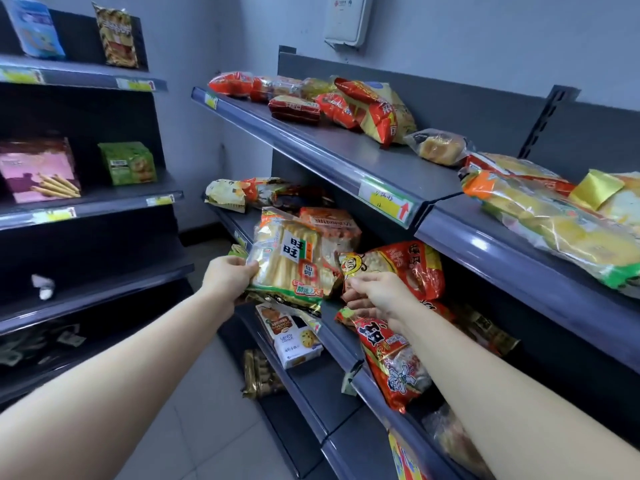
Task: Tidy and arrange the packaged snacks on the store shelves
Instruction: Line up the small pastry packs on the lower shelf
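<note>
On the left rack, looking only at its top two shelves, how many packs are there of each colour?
Blue bag: 1
Yellow bag: 1
Pink box: 1
Green pack: 1
Total: 4

Both bare arms reach forward, left hand (227,277) and right hand (379,294) gripping with curled fingers (362,281).
</note>
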`<state>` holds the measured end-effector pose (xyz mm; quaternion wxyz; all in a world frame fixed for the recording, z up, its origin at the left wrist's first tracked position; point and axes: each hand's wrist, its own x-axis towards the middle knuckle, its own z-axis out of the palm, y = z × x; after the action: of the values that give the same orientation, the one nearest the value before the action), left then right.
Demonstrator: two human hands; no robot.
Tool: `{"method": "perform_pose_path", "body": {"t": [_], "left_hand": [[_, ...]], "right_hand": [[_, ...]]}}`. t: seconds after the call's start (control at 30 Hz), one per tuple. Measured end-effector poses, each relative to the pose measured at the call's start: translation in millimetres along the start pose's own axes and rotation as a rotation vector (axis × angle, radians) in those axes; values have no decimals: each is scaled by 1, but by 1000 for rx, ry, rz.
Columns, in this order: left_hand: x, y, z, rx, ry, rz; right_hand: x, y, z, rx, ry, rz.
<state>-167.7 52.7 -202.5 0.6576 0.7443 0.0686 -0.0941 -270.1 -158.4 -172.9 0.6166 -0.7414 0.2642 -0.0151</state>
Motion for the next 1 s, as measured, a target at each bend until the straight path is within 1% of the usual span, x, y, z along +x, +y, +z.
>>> {"method": "perform_pose_path", "body": {"t": [0.1,0.2,0.33,0.5,0.57,0.67,0.83,0.93,1.0], "left_hand": [[26,-5,2,9,43,20],[45,-12,5,4,59,-1],[69,-24,7,-1,62,-17],[104,-41,5,75,42,-35],[121,-50,4,99,30,-49],[146,-59,3,108,2,-81],[181,-64,5,84,-87,-134],[198,-65,4,63,-132,-168],[208,-64,4,65,-161,-186]], "right_hand": [[28,7,1,8,7,32],[55,20,6,-34,43,63],[83,36,20,-29,65,133],[120,57,41,23,84,191],[134,63,48,37,102,233],[160,69,58,120,128,331],[208,89,70,236,214,397],[228,86,76,342,245,430],[239,83,80,378,305,456]]}}
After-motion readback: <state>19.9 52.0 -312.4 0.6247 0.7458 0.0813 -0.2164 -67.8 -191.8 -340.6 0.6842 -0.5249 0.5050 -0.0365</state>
